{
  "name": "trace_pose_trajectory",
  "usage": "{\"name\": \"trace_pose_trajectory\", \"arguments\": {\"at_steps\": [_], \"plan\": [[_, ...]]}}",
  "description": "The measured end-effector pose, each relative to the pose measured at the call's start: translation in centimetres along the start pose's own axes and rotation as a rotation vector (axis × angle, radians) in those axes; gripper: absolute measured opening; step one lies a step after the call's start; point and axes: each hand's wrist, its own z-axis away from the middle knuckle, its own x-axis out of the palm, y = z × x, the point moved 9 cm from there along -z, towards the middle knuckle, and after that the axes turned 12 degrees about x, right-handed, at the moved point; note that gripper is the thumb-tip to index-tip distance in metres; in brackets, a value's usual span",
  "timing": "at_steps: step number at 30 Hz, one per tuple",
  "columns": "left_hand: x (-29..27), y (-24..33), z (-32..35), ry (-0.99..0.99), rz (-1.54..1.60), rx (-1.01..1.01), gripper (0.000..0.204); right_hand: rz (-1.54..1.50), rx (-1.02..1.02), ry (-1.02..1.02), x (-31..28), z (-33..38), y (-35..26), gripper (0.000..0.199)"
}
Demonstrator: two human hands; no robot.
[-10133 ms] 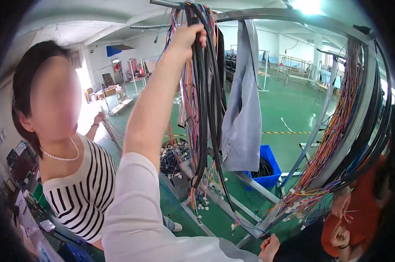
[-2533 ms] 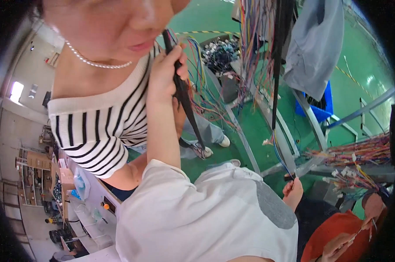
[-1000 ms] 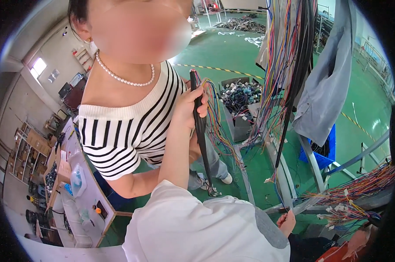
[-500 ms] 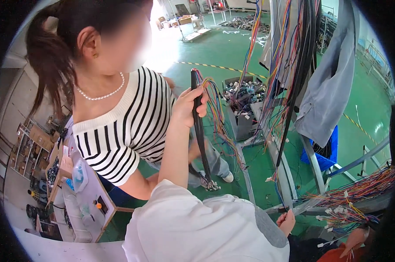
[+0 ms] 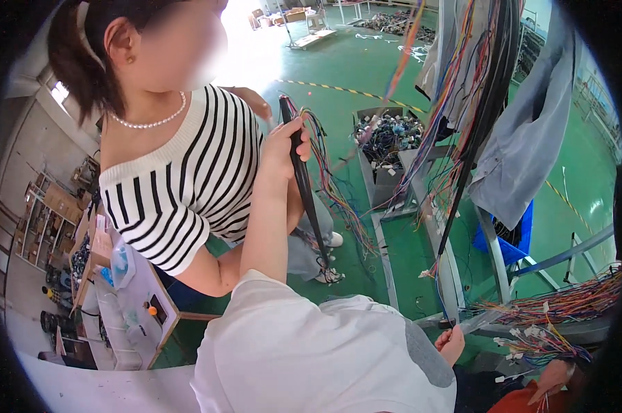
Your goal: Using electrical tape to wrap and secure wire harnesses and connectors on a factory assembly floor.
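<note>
Running upright through the left hand (image 5: 287,148), a black sleeved cable (image 5: 304,186) is gripped near its top end, with coloured wires (image 5: 331,186) trailing from it just beside a person in a striped top (image 5: 180,186). Low at the frame's edge, the right hand (image 5: 452,342) is closed around a thin wire end below the hanging harness bundle (image 5: 476,103) on the metal rack (image 5: 428,227). A grey garment (image 5: 531,151) hangs alongside.

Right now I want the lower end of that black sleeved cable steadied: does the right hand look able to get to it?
Probably yes: the right hand hangs low and unoccupied, and no obstacle shows between it and the black sleeved cable, which the left hand grips.
</note>
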Motion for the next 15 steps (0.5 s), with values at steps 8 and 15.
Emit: {"name": "trace_pose_trajectory", "arguments": {"at_steps": [8, 15], "plan": [[2.4, -1.3, -0.7, -0.293, -0.028, -0.105, 0.023, -0.013, 0.094, -0.06, 0.6, -0.1, 0.5, 0.03], [4.8, 1.2, -1.6, -0.087, 0.015, 0.08, 0.005, -0.049, 0.12, -0.052, 0.6, -0.6, 0.8, 0.029]]}}
